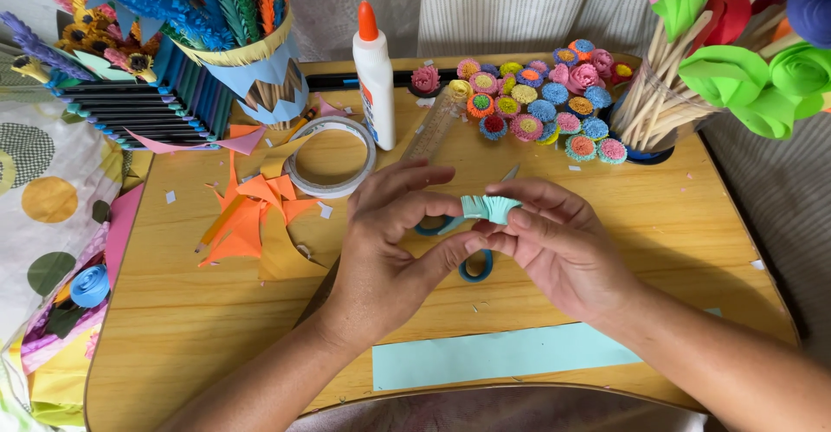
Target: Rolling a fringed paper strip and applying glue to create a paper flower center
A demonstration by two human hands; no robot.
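My left hand (389, 241) and my right hand (554, 241) meet above the middle of a small wooden table (216, 311). Between their fingertips they pinch a small roll of fringed light-teal paper (491, 209). Blue-handled scissors (467, 259) lie on the table under my hands, mostly hidden by them. A long light-teal paper strip (502, 354) lies flat near the table's front edge.
A white glue bottle with an orange cap (375, 73) stands at the back, a tape roll (330, 157) and orange paper scraps (247, 211) to its left. Several small colourful paper flowers (541, 103) sit at the back right beside a holder of wooden sticks with green paper roses (692, 77).
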